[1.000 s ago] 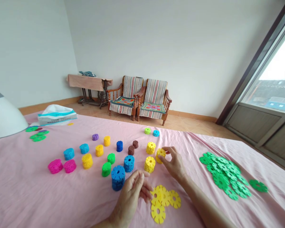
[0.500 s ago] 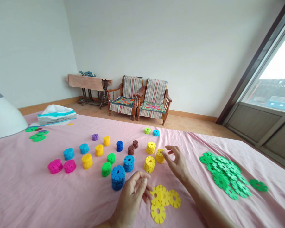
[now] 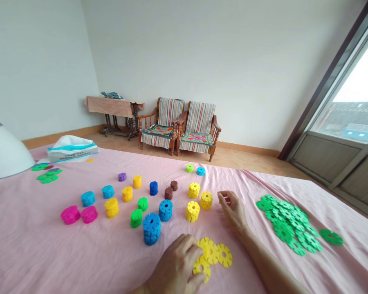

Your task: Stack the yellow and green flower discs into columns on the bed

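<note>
Left hand (image 3: 174,265): low at the near edge, fingers (image 3: 199,277) over yellow discs (image 3: 212,253), right of the blue stack (image 3: 151,228); hold on the discs impossible to tell.
Right hand (image 3: 233,210): raised, fingers loosely curled, thumb and fingertips a little apart, nothing visible in the grip; just right of the nearest of three yellow stacks (image 3: 206,200).
Yellow discs: flat, overlapping, on the sheet (image 3: 33,232), near-right of the blue stack.
Yellow stacks: upright, right of the blue stack, well apart from it.
Small stacks (image 3: 112,208): magenta, cyan, yellow and green, left of the blue stack.
Dark stacks (image 3: 168,193): brown and navy, just behind the blue stack.
Green discs (image 3: 286,224): loose pile, far right of the blue stack.
Tissue box (image 3: 72,150): far left, behind the blue stack.
Armchairs (image 3: 178,126): a striped pair on the floor, well beyond the blue stack.
</note>
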Motion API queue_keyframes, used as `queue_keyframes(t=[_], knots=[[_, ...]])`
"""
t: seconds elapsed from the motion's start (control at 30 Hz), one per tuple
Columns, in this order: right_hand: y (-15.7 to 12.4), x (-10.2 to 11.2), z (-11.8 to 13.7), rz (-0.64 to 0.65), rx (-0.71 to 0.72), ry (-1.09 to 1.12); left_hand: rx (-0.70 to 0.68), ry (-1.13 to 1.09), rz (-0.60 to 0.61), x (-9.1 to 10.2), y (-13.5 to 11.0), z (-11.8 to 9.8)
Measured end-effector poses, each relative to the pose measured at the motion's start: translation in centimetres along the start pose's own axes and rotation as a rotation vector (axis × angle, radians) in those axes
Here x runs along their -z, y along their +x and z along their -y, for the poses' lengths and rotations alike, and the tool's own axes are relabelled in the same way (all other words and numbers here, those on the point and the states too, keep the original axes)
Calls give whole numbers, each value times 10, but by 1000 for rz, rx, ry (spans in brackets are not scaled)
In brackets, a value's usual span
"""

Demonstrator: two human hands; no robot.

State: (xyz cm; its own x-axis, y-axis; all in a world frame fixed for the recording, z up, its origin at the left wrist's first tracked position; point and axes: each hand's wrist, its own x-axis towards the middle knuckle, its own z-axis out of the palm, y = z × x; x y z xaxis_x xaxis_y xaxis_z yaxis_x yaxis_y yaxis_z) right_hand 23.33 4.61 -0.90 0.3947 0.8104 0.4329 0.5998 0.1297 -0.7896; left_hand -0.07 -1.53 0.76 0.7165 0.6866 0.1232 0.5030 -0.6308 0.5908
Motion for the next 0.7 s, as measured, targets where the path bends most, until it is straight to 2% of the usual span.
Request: queue_keyframes(t=[0.2,0.33,0.43,0.57,0.7], knots=[[-1,-1,0,3,11,-1,24,-106,-53,6,2,-1],[-1,-1,0,3,19,5,-29,-51,-11,8,4,-1],[-1,-2,-1,-1,26,11,-68,-38,-24,7,4,0],[-1,-2,2,-12,37,13,-94,-85,-110,3,4,5],[-7,2,18,-2,157,63,28,-220,-277,0,5,13]])
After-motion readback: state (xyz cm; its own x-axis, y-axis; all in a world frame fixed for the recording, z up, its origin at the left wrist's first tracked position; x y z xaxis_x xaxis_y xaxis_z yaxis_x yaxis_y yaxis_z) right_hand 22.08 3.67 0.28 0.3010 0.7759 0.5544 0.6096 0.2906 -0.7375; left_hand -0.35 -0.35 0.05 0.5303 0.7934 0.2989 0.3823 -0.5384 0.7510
